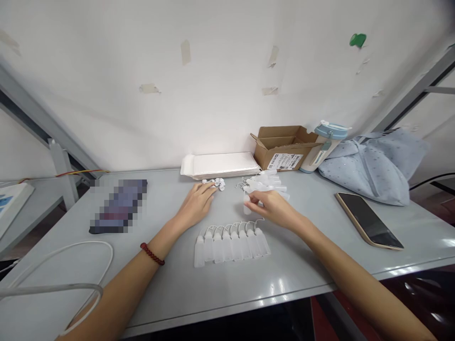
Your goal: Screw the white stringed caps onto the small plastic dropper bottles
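My left hand (pixel 196 202) reaches forward over the grey table (pixel 170 284), its fingertips at a small heap of white caps (pixel 217 183). The fingers lie fairly flat and seem to hold nothing. My right hand (pixel 272 207) is closed on a small translucent plastic bottle (pixel 247 204), beside a loose pile of similar bottles (pixel 266 183). In front of both hands lies a row of several small squeeze bottles (pixel 231 244) side by side, each with a cap on a tether.
A white foam tray (pixel 220 165) and an open cardboard box (pixel 282 147) stand against the wall. A blue-lidded cup (pixel 325 144), a light blue bag (pixel 377 166) and a phone (pixel 368 220) lie at right. A clear tube (pixel 71 274) loops at left.
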Demonstrator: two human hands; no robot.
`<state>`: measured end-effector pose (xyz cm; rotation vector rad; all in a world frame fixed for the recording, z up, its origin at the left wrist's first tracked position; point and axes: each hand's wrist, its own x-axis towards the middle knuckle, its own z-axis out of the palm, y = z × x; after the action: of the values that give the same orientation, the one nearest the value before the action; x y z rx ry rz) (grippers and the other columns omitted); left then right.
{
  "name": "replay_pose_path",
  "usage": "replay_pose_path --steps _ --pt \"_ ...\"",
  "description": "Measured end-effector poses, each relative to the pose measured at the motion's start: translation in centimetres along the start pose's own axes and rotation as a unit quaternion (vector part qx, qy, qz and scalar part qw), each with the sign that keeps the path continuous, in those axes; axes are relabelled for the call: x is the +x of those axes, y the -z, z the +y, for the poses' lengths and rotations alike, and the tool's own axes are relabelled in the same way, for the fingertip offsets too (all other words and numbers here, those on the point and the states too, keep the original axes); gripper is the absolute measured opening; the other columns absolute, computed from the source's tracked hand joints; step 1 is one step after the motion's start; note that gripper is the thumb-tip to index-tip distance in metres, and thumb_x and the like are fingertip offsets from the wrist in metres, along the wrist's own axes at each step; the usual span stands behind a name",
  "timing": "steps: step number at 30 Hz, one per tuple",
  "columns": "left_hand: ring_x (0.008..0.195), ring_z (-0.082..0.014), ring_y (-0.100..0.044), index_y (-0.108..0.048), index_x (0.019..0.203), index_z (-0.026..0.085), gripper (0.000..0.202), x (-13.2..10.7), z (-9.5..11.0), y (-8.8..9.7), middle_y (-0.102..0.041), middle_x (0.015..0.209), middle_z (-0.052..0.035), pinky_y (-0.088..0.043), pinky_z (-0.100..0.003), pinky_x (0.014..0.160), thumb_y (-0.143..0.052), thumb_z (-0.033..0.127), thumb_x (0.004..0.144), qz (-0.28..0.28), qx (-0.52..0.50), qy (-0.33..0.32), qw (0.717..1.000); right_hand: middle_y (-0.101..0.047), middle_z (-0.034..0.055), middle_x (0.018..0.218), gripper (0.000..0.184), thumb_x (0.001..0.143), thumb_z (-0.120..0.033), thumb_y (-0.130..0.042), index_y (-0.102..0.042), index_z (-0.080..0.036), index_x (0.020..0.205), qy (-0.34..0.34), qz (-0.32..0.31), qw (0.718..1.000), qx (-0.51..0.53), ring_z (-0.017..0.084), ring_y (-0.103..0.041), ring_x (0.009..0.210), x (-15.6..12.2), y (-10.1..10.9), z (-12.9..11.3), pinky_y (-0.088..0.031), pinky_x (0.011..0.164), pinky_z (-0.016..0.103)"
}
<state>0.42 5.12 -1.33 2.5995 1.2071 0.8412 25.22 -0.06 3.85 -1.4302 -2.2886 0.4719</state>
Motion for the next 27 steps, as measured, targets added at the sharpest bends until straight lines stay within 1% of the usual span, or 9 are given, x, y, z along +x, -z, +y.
replay_pose_path --steps 4,9,13,16,18,20,22,24,27 --pt "0.104 -0.0256 -0.05 -0.064 0.104 0.016 0.029 -0.1 -0.3 -0.1 -0.062 0.11 -0.011 -0.042 -0.045 0.091 -0.039 0.016 0.088 0.017 -0.023 0.014 0.999 -0.066 0.004 0.072 0.02 0.09 -0.031 -0.046 -0.055 -0.017 0.081 0.016 -0.008 1.0 -0.012 0.015 -0.055 0.061 0.2 -1.2 0.0 -0.034 0.055 0.024" --pt "0.091 -0.0246 -0.056 -0.067 0.089 0.018 0.024 -0.3 -0.1 0.2 -0.065 0.094 -0.0089 -0.047 -0.041 0.082 -0.043 0.017 0.084 0.035 -0.067 0.06 0.995 -0.064 0.0029 0.07 0.018 0.09 -0.031 -0.045 -0.055 -0.017 0.083 0.019 -0.009 1.0 0.018 0.015 -0.056 0.061 0.2 -1.6 0.3 -0.036 0.057 0.025" --pt "0.078 -0.0221 -0.063 -0.066 0.083 0.016 0.015 -0.5 1.3 0.9 -0.067 0.09 -0.0085 -0.051 -0.038 0.075 -0.052 0.023 0.079 0.048 -0.124 0.129 0.983 -0.064 0.0041 0.074 0.014 0.087 -0.03 -0.05 -0.054 -0.016 0.09 0.021 -0.007 1.0 0.015 0.016 -0.058 0.066 0.2 -2.0 0.5 -0.038 0.058 0.025" --pt "0.076 -0.0208 -0.067 -0.064 0.084 0.016 0.017 -0.5 3.1 1.4 -0.07 0.085 -0.0074 -0.053 -0.033 0.071 -0.056 0.03 0.079 0.047 -0.181 0.177 0.966 -0.063 0.0047 0.076 0.015 0.086 -0.029 -0.053 -0.054 -0.016 0.093 0.023 -0.011 1.0 -0.011 0.017 -0.058 0.067 0.1 -2.3 0.5 -0.038 0.058 0.026" --pt "0.072 -0.0202 -0.068 -0.063 0.086 0.016 0.021 -0.4 4.4 1.8 -0.072 0.08 -0.0066 -0.054 -0.032 0.069 -0.057 0.035 0.08 0.029 -0.242 0.216 0.945 -0.063 0.0057 0.078 0.017 0.087 -0.029 -0.052 -0.054 -0.015 0.096 0.035 -0.016 0.999 -0.02 0.017 -0.057 0.067 0.1 -2.4 0.5 -0.038 0.058 0.026" --pt "0.074 -0.0201 -0.068 -0.063 0.089 0.016 0.024 -0.4 5.5 2.1 -0.073 0.084 -0.0067 -0.053 -0.033 0.073 -0.061 0.036 0.077 0.009 -0.343 0.279 0.897 -0.064 0.007 0.083 0.019 0.088 -0.029 -0.05 -0.055 -0.015 0.1 0.056 -0.016 0.998 -0.006 0.017 -0.058 0.069 0.0 -2.5 0.3 -0.04 0.059 0.027" --pt "0.079 -0.0199 -0.067 -0.064 0.09 0.016 0.026 -0.4 6.2 2.3 -0.072 0.089 -0.0068 -0.051 -0.033 0.077 -0.066 0.036 0.074 -0.002 -0.42 0.311 0.852 -0.064 0.0073 0.087 0.021 0.089 -0.029 -0.048 -0.055 -0.015 0.104 0.077 -0.017 0.996 0.037 0.016 -0.058 0.07 -0.1 -2.4 -0.1 -0.042 0.062 0.027" --pt "0.083 -0.0191 -0.064 -0.066 0.088 0.016 0.025 -0.5 6.6 2.4 -0.07 0.093 -0.0063 -0.05 -0.033 0.079 -0.069 0.035 0.072 -0.003 -0.464 0.312 0.829 -0.064 0.0066 0.09 0.022 0.09 -0.028 -0.048 -0.057 -0.016 0.105 0.089 -0.019 0.991 0.097 0.015 -0.058 0.07 -0.3 -2.1 -0.7 -0.044 0.062 0.026" --pt "0.089 -0.018 -0.061 -0.066 0.086 0.017 0.022 -0.7 6.9 2.5 -0.067 0.096 -0.0052 -0.047 -0.032 0.082 -0.071 0.033 0.071 0.009 -0.52 0.298 0.801 -0.064 0.0053 0.094 0.023 0.089 -0.028 -0.05 -0.059 -0.017 0.108 0.082 -0.032 0.979 0.182 0.012 -0.058 0.067 -0.6 -1.6 -1.7 -0.045 0.058 0.023"
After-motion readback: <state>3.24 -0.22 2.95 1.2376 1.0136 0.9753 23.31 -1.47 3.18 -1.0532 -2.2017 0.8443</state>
